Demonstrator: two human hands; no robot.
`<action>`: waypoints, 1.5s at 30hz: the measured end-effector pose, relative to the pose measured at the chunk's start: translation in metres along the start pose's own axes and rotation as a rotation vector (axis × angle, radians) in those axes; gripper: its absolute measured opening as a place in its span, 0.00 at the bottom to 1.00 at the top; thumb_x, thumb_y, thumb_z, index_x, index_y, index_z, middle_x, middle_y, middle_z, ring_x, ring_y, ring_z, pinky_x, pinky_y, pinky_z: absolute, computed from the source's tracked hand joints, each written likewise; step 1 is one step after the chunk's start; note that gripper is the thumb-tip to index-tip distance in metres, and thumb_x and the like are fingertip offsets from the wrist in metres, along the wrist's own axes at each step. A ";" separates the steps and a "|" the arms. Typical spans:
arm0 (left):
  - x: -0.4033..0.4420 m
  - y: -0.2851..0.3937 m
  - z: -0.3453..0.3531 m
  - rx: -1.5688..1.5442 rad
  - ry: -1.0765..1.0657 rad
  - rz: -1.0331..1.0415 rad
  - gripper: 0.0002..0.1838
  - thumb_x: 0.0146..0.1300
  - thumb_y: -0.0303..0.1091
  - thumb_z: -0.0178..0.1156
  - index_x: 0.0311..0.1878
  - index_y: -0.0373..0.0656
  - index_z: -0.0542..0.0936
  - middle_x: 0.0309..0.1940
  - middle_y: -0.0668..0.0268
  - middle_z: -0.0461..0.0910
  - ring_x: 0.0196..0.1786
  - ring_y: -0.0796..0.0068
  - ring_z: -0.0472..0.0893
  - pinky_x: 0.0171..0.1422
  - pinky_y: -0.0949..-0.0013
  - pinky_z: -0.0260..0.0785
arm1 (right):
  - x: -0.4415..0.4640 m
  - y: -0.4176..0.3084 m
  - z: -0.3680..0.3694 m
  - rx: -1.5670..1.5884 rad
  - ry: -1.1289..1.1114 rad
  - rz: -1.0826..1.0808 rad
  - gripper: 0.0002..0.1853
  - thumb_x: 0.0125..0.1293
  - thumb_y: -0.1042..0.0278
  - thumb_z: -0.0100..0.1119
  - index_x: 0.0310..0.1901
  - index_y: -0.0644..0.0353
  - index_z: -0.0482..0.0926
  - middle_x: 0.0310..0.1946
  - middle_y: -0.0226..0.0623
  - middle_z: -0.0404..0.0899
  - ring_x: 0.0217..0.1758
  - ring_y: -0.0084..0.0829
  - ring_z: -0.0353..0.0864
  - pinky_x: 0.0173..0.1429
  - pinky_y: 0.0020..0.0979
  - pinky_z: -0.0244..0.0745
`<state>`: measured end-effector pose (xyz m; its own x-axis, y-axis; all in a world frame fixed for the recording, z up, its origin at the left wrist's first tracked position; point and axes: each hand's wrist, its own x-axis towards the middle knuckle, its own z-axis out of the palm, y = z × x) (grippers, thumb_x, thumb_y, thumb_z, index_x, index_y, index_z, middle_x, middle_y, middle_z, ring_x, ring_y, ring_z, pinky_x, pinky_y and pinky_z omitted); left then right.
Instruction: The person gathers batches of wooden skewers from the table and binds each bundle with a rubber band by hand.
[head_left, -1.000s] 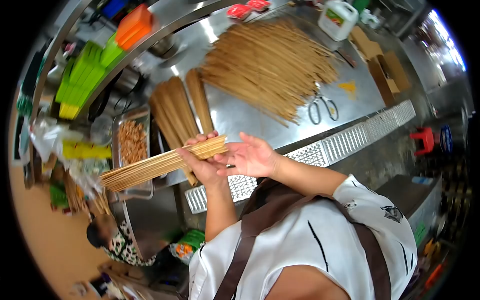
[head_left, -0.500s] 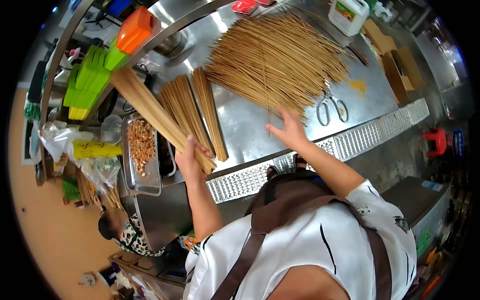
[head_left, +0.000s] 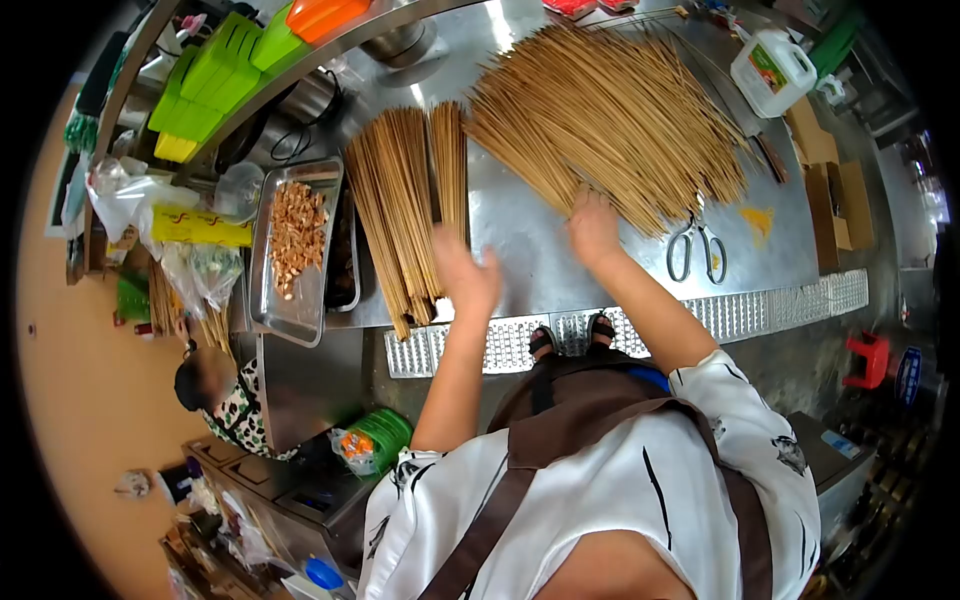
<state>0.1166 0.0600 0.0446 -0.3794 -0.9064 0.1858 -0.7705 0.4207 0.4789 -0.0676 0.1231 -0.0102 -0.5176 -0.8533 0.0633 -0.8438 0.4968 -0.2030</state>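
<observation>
A large, loose pile of bamboo skewers (head_left: 620,120) covers the middle and back of the steel table. My right hand (head_left: 594,230) is at its lower left edge, fingers closed over skewers there. Left of the pile lie sorted bundles: a wide bundle of skewers (head_left: 393,190) and a narrower bundle (head_left: 450,165) beside it. My left hand (head_left: 468,275), blurred, hovers by the near ends of these bundles with its thumb apart and nothing in it. Grey-handled scissors (head_left: 695,245) lie right of my right hand, their blades partly under the pile's edge.
Left of the bundles stands a metal tray (head_left: 290,318) of chopped brown pieces. A white jug (head_left: 775,72) and a cardboard box (head_left: 840,205) are at the right. A perforated metal strip (head_left: 515,345) runs along the near edge. Another person (head_left: 235,405) is at the lower left.
The bundle that my left hand held tilted now lies with the wide bundle, and that hand has let go and moved right. My right hand has reached onto the pile. The view has shifted.
</observation>
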 end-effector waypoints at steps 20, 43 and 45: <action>0.083 0.104 0.120 -0.093 -0.408 -0.634 0.22 0.46 0.39 0.64 0.41 0.32 0.75 0.38 0.53 0.80 0.41 0.59 0.81 0.46 0.66 0.73 | -0.006 0.018 0.004 0.417 0.044 -0.188 0.18 0.49 0.63 0.60 0.39 0.67 0.75 0.42 0.49 0.73 0.48 0.47 0.71 0.51 0.42 0.65; 0.100 0.091 0.117 -0.282 -0.340 -0.737 0.17 0.47 0.34 0.58 0.40 0.33 0.77 0.38 0.50 0.79 0.44 0.57 0.80 0.47 0.64 0.72 | 0.003 -0.010 0.024 0.305 -0.069 0.008 0.14 0.55 0.66 0.51 0.41 0.65 0.69 0.30 0.45 0.77 0.37 0.42 0.76 0.42 0.40 0.64; 0.095 0.094 0.122 -0.209 -0.298 -0.701 0.17 0.48 0.34 0.57 0.41 0.34 0.77 0.40 0.50 0.79 0.45 0.57 0.79 0.49 0.63 0.72 | 0.002 -0.009 0.039 0.334 0.158 -0.035 0.09 0.54 0.64 0.52 0.33 0.60 0.70 0.25 0.40 0.76 0.32 0.42 0.76 0.38 0.41 0.64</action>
<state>-0.0539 0.0178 0.0028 0.0150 -0.8968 -0.4422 -0.7797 -0.2874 0.5563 -0.0558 0.1106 -0.0466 -0.5268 -0.8210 0.2202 -0.7819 0.3665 -0.5043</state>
